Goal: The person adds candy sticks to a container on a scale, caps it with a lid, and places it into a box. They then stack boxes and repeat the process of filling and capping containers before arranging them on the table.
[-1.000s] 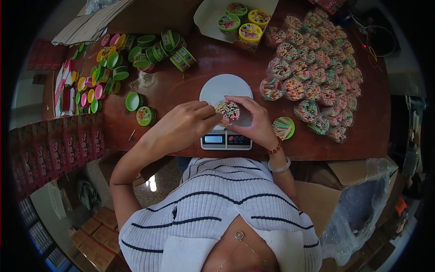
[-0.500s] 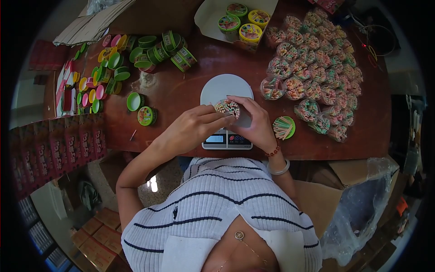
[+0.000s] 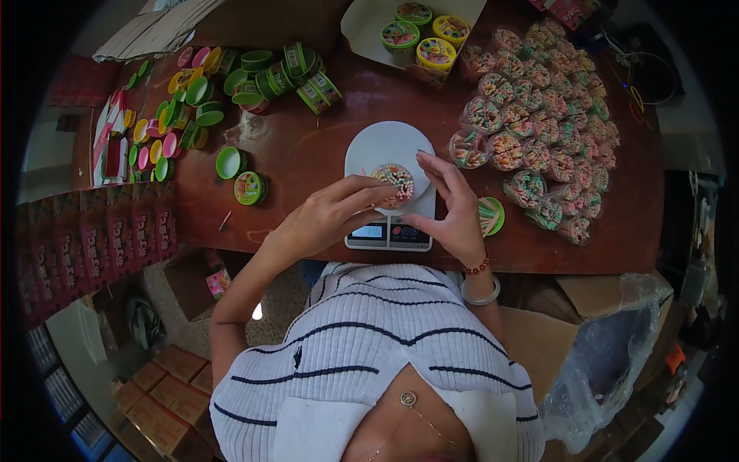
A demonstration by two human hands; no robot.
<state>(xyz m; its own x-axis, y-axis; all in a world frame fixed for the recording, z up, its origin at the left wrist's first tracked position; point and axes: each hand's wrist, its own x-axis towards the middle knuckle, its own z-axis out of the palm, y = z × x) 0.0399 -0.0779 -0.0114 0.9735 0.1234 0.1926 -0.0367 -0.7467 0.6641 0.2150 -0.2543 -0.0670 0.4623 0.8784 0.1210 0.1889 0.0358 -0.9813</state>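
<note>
A clear round cup of thin pastel sticks (image 3: 399,175) is over the white plate of a digital kitchen scale (image 3: 377,142). My left hand (image 3: 327,215) reaches in from the left, its fingers closed together against the cup's near left side; its thumb is mostly hidden. On the other side, my right hand (image 3: 454,208) holds nothing, with thumb and fingers spread apart just off the cup. Right of that hand lies a green lid holding loose sticks (image 3: 490,215), partly covered by the hand. The scale's display is lit, but its digits are too small to read.
Many filled clear cups (image 3: 539,115) crowd the table's right side. Green, yellow and pink tubs (image 3: 185,100) are scattered at the left. An open carton (image 3: 362,35) with several lidded tubs stands at the back. Pink packets (image 3: 108,239) hang along the left edge.
My right hand has let go of the cup and opened out to the right, now covering more of the green lid. My left hand stays at the cup. The whole view has shifted slightly.
</note>
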